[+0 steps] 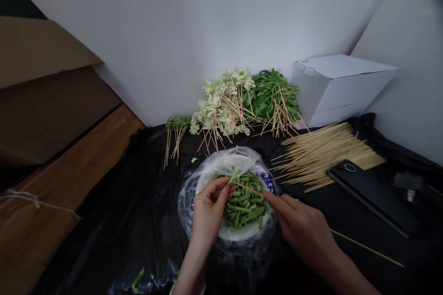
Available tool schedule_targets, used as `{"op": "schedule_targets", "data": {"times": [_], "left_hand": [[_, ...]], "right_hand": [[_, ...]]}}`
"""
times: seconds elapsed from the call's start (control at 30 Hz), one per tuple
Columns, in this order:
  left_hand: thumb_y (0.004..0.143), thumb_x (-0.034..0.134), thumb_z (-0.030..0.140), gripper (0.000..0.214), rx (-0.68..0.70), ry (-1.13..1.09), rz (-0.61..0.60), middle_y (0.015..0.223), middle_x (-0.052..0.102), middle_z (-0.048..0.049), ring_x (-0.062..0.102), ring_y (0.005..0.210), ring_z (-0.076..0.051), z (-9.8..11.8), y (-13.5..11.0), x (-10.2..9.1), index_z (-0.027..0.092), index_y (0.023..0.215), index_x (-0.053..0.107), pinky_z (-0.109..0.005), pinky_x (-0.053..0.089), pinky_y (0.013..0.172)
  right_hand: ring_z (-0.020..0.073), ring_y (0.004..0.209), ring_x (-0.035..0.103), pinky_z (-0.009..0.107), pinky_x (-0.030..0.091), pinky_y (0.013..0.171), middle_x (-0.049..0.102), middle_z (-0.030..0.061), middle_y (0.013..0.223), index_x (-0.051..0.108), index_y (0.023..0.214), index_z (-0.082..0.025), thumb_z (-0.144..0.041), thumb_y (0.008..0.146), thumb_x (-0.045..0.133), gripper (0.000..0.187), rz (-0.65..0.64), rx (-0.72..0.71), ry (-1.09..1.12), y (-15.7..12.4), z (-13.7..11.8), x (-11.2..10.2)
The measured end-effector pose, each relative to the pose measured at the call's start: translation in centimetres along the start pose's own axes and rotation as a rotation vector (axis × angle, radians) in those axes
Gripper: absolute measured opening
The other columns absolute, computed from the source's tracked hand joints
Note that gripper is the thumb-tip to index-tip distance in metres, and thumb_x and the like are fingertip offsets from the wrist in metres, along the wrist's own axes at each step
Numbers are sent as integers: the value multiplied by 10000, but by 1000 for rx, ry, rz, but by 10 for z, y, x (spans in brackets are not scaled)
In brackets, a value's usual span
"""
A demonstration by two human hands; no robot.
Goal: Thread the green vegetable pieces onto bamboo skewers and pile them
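Note:
My left hand [212, 203] pinches a cut green bean piece [234, 176] above a bowl. In my right hand [301, 221] is a thin bamboo skewer [249, 189], gripped near the fingertips, its front end at the bean piece. Whether the tip has pierced the bean cannot be made out. A stretch of stick comes out behind the right hand, roughly in line with the skewer. Below both hands is the white and blue bowl [232, 235], with many cut green beans [244, 207] in it. Clear plastic film [187, 205] surrounds the bowl.
Along the wall lie skewered green beans [178, 123], skewered pale leafy vegetable [224, 97] and skewered dark greens [273, 90]. Loose skewers [328, 152], a phone [370, 196] and a white box [339, 87] are at right. Black plastic sheeting [131, 203] covers the surface. A cardboard box [51, 101] stands left.

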State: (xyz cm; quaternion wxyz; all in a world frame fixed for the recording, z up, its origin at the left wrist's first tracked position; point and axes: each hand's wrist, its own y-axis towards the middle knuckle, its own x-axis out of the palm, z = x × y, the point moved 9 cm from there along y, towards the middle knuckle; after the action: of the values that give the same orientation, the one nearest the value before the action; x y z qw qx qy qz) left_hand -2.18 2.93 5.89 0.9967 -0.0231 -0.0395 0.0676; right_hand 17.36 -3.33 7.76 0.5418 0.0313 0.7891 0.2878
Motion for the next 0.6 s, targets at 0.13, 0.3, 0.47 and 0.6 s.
{"op": "schedule_targets", "data": {"times": [0.13, 0.3, 0.47, 0.6], "left_hand": [[735, 762, 207, 147, 35, 33, 0, 818, 774, -60, 736, 778, -222, 2, -1, 1, 185, 881, 763, -324, 600, 747], [785, 712, 193, 129, 82, 132, -7, 838, 772, -56, 736, 803, -222, 1, -3, 2, 200, 908, 753, -325, 592, 775], [838, 673, 241, 139, 139, 272, -24, 888, 773, -66, 738, 850, -240, 3, -7, 1, 211, 955, 743, -327, 582, 789], [864, 650, 264, 158, 220, 406, -35, 912, 775, -67, 737, 857, -242, 13, -12, 1, 216, 988, 736, -336, 575, 799]], "right_hand": [[137, 612, 609, 266, 412, 533, 616, -1, 757, 599, 1257, -211, -113, 926, 346, 428, -2, -2, -18, -1, 0, 0], [137, 614, 605, 265, 403, 541, 610, -1, 751, 597, 1256, -210, -114, 922, 360, 421, -5, 0, -52, -2, 0, -2], [135, 589, 595, 271, 387, 532, 616, -14, 755, 585, 1256, -219, -96, 904, 372, 430, 4, 1, -60, -2, -3, -3], [132, 556, 585, 276, 372, 516, 612, -26, 743, 584, 1226, -219, -69, 896, 354, 429, 19, 0, -41, -2, -7, -4]]}}
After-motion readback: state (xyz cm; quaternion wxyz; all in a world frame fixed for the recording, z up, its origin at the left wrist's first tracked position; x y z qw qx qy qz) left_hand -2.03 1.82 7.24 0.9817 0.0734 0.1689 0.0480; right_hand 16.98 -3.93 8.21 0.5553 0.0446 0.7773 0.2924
